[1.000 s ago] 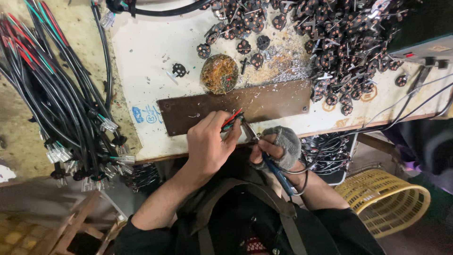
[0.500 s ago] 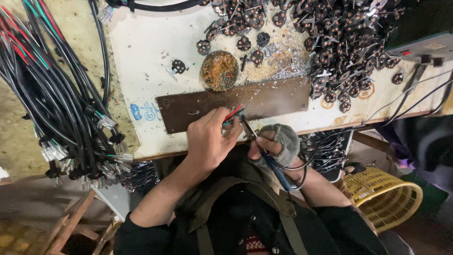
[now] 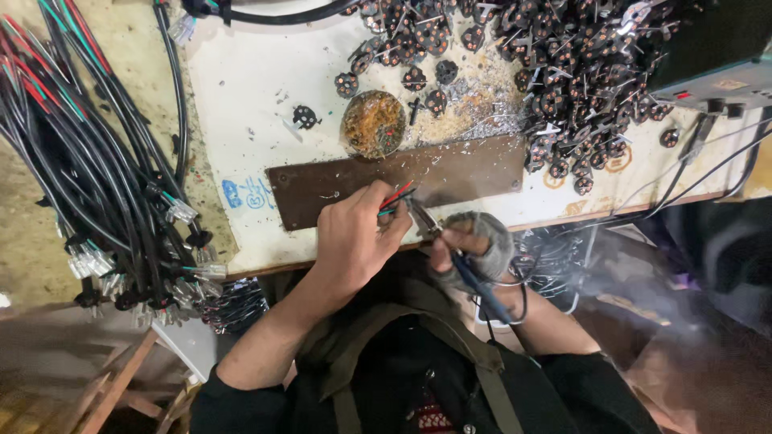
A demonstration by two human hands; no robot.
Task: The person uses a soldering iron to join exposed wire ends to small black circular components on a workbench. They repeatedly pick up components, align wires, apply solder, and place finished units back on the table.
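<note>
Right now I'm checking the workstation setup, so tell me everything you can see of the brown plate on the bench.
The brown plate is a long, flat rectangular strip, rusty dark brown, scuffed, with small holes near its ends. It lies flat along the white bench's front edge. The left hand holds red and green wire ends over it, beside the soldering iron's tip.

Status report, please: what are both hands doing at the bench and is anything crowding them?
Left hand pinching red and green wire ends. Right hand, grey glove, holding soldering iron at wires. Brown plate underneath; cable bundle left, apart.
</note>
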